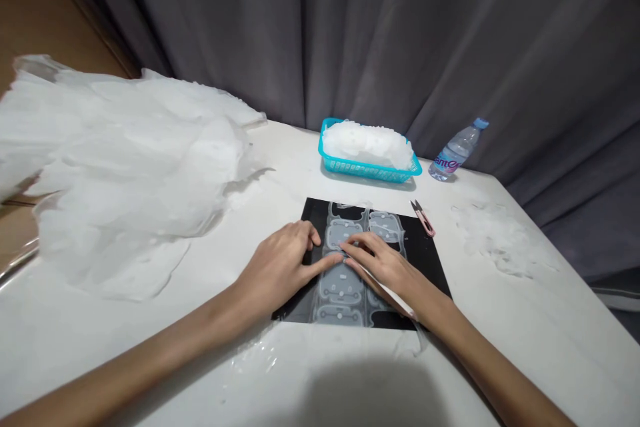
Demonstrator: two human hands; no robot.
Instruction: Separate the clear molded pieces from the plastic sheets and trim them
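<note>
A translucent moulded sheet (342, 285) with rounded, outlined pieces in it lies on a black mat (430, 267). My left hand (285, 260) rests at the sheet's left side, fingers bent and apart from the thumb, whose tip touches the sheet. Over the sheet's middle, my right hand (387, 263) is closed, its fingertips meeting near my left thumb. A slim pale tool (395, 298) with a pinkish end runs along under that palm; its tip is hidden by the fingers. Pink thread snips (424, 219) lie at the mat's upper right edge.
A large heap of translucent white sheets (135, 167) covers the table's left. At the back stand a turquoise basket (370, 170) full of whitish pieces and a water bottle (457, 152). Clear scraps (500, 240) lie on the right, with a grey curtain (350, 33) behind.
</note>
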